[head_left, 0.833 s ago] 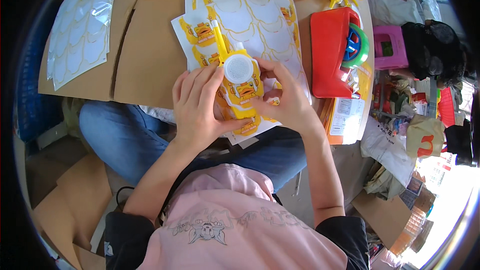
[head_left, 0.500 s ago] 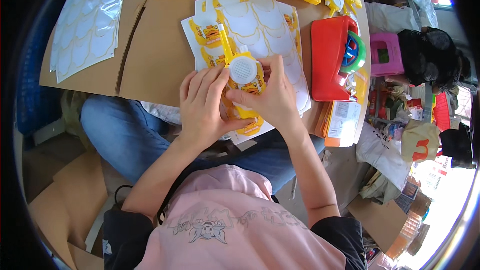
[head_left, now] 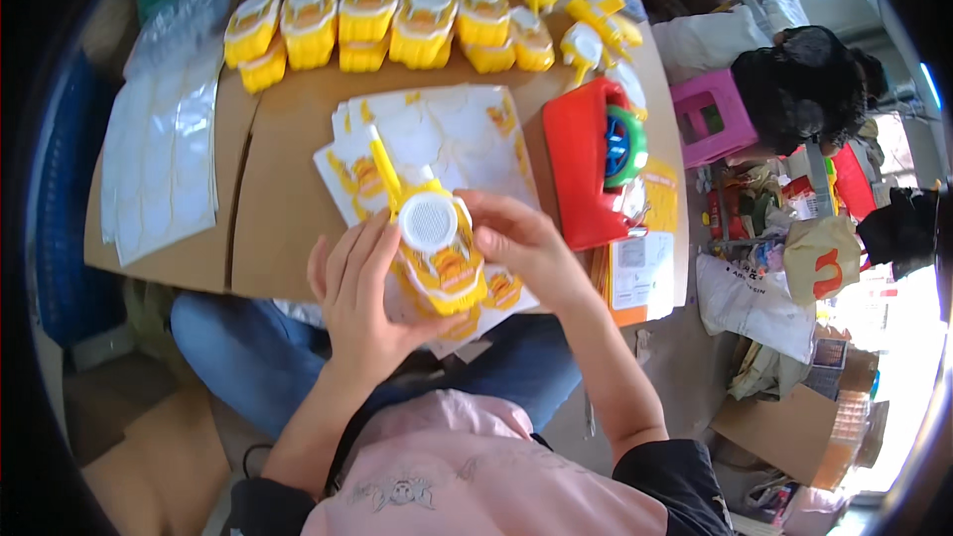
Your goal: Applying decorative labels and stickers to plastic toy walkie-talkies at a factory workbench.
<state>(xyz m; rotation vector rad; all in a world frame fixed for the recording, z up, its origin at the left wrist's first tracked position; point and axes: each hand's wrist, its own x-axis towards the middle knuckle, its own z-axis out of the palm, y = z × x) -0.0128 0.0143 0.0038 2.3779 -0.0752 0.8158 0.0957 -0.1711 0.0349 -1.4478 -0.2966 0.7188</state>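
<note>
The right hand (head_left: 526, 248) has shifted its thumb from across the front of the toy walkie-talkie (head_left: 434, 243) to its right side, so the printed sticker (head_left: 455, 268) shows more fully, likely making its fit easier to judge. Both hands are half-curled about the toy: right fingers at its upper right edge, left hand (head_left: 362, 308) along its left side with thumb by the bottom. It is held over sticker sheets (head_left: 427, 129) near the table's (head_left: 283, 199) front edge.
</note>
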